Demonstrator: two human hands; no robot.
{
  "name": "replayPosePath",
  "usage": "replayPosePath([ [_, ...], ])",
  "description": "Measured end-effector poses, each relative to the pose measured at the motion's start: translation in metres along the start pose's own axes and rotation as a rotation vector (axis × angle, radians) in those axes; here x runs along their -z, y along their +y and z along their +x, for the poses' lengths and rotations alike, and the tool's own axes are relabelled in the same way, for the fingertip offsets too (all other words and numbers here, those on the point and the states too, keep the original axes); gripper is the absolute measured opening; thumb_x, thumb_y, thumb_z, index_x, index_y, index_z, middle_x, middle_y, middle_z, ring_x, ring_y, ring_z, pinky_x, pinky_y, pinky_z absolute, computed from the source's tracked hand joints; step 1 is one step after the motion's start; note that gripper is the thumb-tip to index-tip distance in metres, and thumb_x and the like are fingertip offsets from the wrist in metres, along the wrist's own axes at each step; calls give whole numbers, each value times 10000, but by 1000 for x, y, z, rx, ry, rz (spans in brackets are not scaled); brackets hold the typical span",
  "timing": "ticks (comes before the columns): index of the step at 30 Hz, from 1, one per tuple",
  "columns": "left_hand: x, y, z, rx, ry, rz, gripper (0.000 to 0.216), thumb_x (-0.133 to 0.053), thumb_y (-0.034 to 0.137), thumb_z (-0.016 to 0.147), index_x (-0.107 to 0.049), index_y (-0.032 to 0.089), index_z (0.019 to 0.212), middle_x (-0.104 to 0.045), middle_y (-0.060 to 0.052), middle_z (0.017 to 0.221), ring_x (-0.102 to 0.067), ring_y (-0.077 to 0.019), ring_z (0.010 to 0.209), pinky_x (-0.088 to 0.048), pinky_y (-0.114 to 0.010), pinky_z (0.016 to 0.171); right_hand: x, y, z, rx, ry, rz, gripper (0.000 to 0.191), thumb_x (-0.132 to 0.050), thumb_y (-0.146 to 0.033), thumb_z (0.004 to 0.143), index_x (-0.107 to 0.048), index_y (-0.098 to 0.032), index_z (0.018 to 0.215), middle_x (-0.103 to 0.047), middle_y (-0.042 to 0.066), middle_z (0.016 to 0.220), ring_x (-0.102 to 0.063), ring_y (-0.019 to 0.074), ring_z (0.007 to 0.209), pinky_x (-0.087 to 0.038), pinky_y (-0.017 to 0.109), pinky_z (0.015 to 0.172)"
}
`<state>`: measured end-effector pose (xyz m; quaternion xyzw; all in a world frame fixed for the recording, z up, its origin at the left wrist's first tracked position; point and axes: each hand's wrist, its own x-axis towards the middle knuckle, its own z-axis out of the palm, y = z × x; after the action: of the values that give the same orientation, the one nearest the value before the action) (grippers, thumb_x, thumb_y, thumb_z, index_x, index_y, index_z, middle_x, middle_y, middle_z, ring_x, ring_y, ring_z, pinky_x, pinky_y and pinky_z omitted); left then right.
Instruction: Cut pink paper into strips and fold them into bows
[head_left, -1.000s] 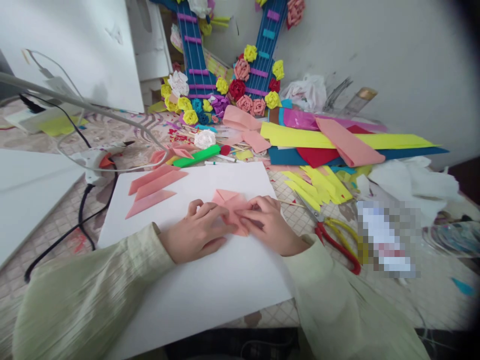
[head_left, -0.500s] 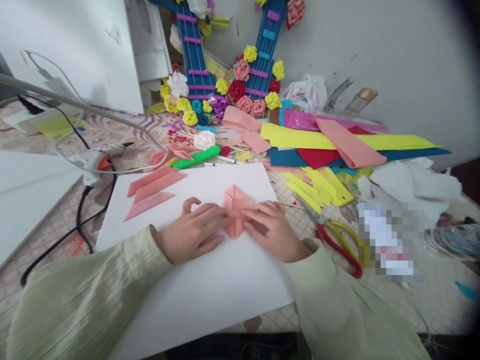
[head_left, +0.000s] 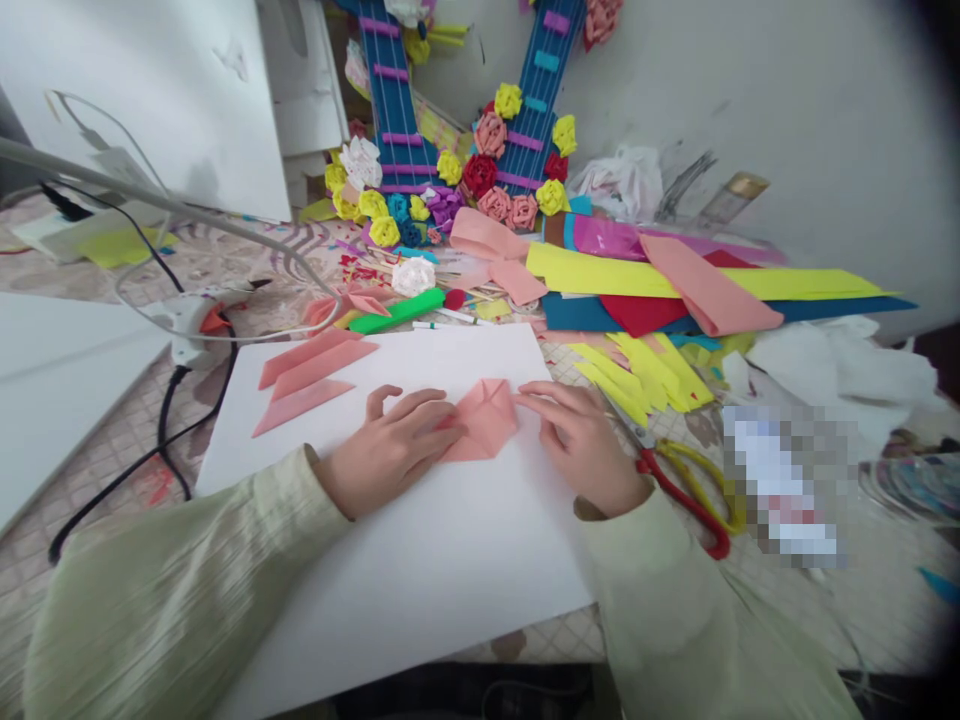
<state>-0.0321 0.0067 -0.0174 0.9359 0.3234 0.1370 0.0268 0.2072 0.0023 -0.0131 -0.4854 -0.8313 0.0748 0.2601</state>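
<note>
A folded pink paper piece (head_left: pixel 485 422) lies flat on a white sheet (head_left: pixel 420 560) in front of me. My left hand (head_left: pixel 390 450) presses its fingertips on the piece's left edge. My right hand (head_left: pixel 581 445) rests just right of the piece, its fingertips at the paper's upper right corner. Both sleeves are pale green. Three pink paper strips (head_left: pixel 311 372) lie at the sheet's far left corner.
Red-and-yellow scissors (head_left: pixel 679 480) lie right of my right hand. Yellow strips (head_left: pixel 637 365), coloured paper sheets (head_left: pixel 675 285), a green marker (head_left: pixel 395 312) and paper roses on blue guitar shapes (head_left: pixel 450 180) fill the back. A glue gun (head_left: pixel 191 320) and cables sit left.
The pink piece has been turned and laid flatter. My right hand slid off it to the right; my left hand stayed pressing its left side.
</note>
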Motion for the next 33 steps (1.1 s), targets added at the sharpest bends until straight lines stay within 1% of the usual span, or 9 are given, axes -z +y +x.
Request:
replayPosePath([
  [3, 2, -2, 0, 86, 71, 2, 311, -324, 97, 845, -450, 218, 1102, -535, -79, 1134, -411, -202, 1107, -209, -428, 868, -2, 5, 0, 22, -63, -27, 411, -377, -13, 731, -565, -236, 1021, -576, 21, 1094, -490, 180, 1014, -249, 403, 913],
  [7, 8, -3, 0, 181, 164, -17, 230, -364, 141, 829, -515, 205, 990, -569, -71, 972, -499, -189, 901, -289, -383, 773, -5, 3, -1, 4, -57, -62, 280, -455, -92, 757, -607, -254, 927, -620, 15, 979, -511, 193, 936, -268, 405, 853],
  [11, 8, -1, -1, 107, 97, -31, 219, -386, 186, 822, -532, 221, 980, -552, -74, 981, -495, -197, 880, -289, -390, 761, -7, 2, 4, 1, -55, -84, 344, -417, -95, 780, -549, -248, 1059, -550, 44, 1124, -467, 199, 1027, -275, 398, 864],
  [14, 5, 0, -1, 101, 61, -30, 228, -369, 183, 829, -527, 219, 990, -544, -83, 1012, -486, -205, 906, -288, -398, 765, -9, 3, 8, 33, -106, -102, 418, -352, -50, 791, -480, -230, 1145, -489, 29, 1221, -385, 187, 1135, -220, 404, 933],
  [17, 4, 0, 0, 134, 98, -36, 200, -396, 192, 821, -534, 212, 964, -548, -76, 991, -490, -197, 886, -301, -391, 761, -9, 1, 8, 48, -128, -107, 393, -375, -69, 797, -491, -245, 1129, -545, 1, 1160, -407, 195, 1099, -195, 419, 937],
  [21, 4, -3, 0, 171, 155, -61, 185, -413, 194, 816, -548, 198, 942, -559, -70, 929, -495, -185, 845, -337, -366, 740, -5, -2, 4, 39, -67, -106, 265, -449, -140, 788, -571, -246, 998, -613, 21, 1004, -477, 200, 969, -229, 415, 877],
  [27, 1, -10, 1, 108, 56, -106, 265, -372, 141, 827, -562, 218, 995, -530, -65, 1086, -471, -186, 981, -345, -368, 848, -5, 3, 5, 42, -39, -116, 383, -383, -50, 770, -540, -246, 1060, -552, 31, 1127, -454, 189, 1051, -232, 407, 895],
  [30, 2, -11, 3, 121, 51, -100, 256, -372, 167, 830, -542, 193, 1019, -537, -65, 1095, -472, -179, 1003, -278, -398, 938, -7, 3, 4, 73, -84, -91, 374, -380, -54, 782, -539, -251, 1057, -590, 20, 1085, -466, 190, 1046, -177, 434, 936],
  [33, 6, -10, 3, 162, 82, -117, 250, -356, 179, 836, -524, 179, 1021, -555, -65, 1066, -487, -177, 969, -301, -390, 918, -6, 0, 2, 60, -78, -88, 282, -435, -104, 784, -569, -236, 995, -627, 17, 999, -501, 188, 986, -160, 440, 945],
])
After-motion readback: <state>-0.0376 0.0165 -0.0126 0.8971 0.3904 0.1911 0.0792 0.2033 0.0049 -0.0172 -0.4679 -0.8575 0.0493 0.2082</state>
